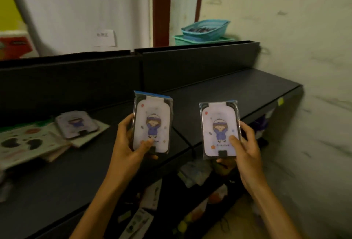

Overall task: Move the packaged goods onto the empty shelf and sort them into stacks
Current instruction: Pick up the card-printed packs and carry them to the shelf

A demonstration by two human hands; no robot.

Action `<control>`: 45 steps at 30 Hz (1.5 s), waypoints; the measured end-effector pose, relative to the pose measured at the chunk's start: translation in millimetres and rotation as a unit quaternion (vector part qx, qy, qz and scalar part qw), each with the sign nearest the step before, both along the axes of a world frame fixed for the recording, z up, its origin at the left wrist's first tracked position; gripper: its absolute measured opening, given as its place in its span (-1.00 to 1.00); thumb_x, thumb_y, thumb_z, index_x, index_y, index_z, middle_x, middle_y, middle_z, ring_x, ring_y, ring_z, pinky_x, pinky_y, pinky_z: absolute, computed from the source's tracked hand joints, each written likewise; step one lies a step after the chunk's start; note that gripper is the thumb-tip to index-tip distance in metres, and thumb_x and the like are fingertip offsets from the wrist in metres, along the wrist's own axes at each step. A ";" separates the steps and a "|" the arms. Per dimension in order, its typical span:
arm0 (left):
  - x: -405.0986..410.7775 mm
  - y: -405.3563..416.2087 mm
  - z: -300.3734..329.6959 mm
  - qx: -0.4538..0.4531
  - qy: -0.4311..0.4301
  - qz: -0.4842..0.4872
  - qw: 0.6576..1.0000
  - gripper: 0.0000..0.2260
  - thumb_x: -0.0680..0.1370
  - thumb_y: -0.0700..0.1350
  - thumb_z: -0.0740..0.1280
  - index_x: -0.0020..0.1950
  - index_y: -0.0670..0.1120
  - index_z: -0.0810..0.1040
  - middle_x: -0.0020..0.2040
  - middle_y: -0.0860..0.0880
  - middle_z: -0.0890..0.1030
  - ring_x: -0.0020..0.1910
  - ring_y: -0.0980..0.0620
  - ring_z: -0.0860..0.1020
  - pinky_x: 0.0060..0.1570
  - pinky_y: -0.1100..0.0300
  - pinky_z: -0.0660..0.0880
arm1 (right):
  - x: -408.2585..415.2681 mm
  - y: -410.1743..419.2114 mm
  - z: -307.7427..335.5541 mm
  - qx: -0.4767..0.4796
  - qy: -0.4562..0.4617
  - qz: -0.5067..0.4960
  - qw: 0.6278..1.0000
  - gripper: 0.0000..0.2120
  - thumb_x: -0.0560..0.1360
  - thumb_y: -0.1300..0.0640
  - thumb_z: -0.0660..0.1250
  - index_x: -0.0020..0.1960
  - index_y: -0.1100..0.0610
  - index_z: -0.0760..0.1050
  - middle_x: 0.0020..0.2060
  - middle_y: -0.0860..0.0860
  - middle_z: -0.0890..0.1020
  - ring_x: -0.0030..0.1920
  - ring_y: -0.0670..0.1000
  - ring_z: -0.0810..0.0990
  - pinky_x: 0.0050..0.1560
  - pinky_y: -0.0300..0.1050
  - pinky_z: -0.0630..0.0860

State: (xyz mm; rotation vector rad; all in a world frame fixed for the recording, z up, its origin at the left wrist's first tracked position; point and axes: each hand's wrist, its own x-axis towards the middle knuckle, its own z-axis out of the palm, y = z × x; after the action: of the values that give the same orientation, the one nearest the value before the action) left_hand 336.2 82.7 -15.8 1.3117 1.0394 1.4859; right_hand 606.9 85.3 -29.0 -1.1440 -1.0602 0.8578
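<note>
two matching packets are up in front of the camera, one per hand, above the dark shelf (238, 90). the left hand (125, 143) grips the left packet (152, 122) by its lower edge, thumb on the printed face and fingers behind; the right hand (242, 143) grasps the right packet (220, 130) the same way. both show the same cartoon figure in blue, so they likely belong in one stack. a similar packet (77, 124) already lies on the mixed pile (38, 141) at the left end of the shelf, and that looks like the stack to join, or else the bare stretch to the right could start a fresh one. to do it well, lay each packet flat, face up, edges squared to the one below, and let go only once it rests.

up behind the shelf's back panel, a teal basket (205, 29) sits on a green tray (181, 40); it holds small dark items, too blurred to name. more goods (194, 174) crowd the lower shelf.
</note>
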 end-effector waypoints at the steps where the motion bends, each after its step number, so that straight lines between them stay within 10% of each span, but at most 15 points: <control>1: 17.7 4.1 -0.8 0.003 -0.003 -0.003 1.000 -0.37 0.43 -0.24 0.39 0.41 0.09 0.23 0.27 -0.01 0.50 0.08 -0.03 0.62 -0.26 0.05 0.62 | 18.8 2.0 -0.8 0.003 -0.007 -0.004 1.000 -0.64 0.56 0.20 0.26 0.25 -0.18 0.38 0.15 -0.02 0.60 0.03 -0.04 0.66 -0.21 -0.08 0.64; 28: 374.3 287.3 12.7 0.008 0.002 -0.064 0.998 -0.40 0.47 -0.29 0.37 0.35 0.18 0.25 0.24 -0.01 0.52 0.06 -0.01 0.63 -0.25 0.06 0.62 | 378.0 254.9 -0.7 -0.019 -0.056 -0.096 0.994 -0.65 0.56 0.18 0.26 0.27 -0.13 0.33 0.11 -0.01 0.57 -0.02 -0.06 0.63 -0.32 -0.27 0.59; 41: 461.7 384.5 21.4 0.019 0.057 0.034 0.998 -0.37 0.47 -0.31 0.37 0.42 0.06 0.20 0.20 0.09 0.53 0.07 0.11 0.61 -0.30 0.13 0.61 | 459.2 419.8 7.9 -0.042 -0.051 0.012 0.998 -0.61 0.56 0.13 0.28 0.35 -0.09 0.34 0.08 -0.03 0.59 -0.05 0.04 0.67 -0.29 -0.01 0.64; 45: 491.9 401.0 16.7 0.002 0.053 0.089 0.995 -0.39 0.47 -0.33 0.36 0.41 0.04 0.20 0.20 0.06 0.52 0.06 0.13 0.61 -0.31 0.17 0.61 | 487.6 467.8 9.7 -0.062 -0.059 0.070 0.994 -0.61 0.57 0.15 0.27 0.37 -0.05 0.32 0.05 -0.04 0.57 -0.11 -0.07 0.65 -0.37 -0.20 0.60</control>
State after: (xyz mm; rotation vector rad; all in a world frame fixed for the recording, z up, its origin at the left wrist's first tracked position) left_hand 828.1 483.8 0.9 1.3416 1.2495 1.5637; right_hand 1094.5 553.2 -19.4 -1.2472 -1.2104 0.9868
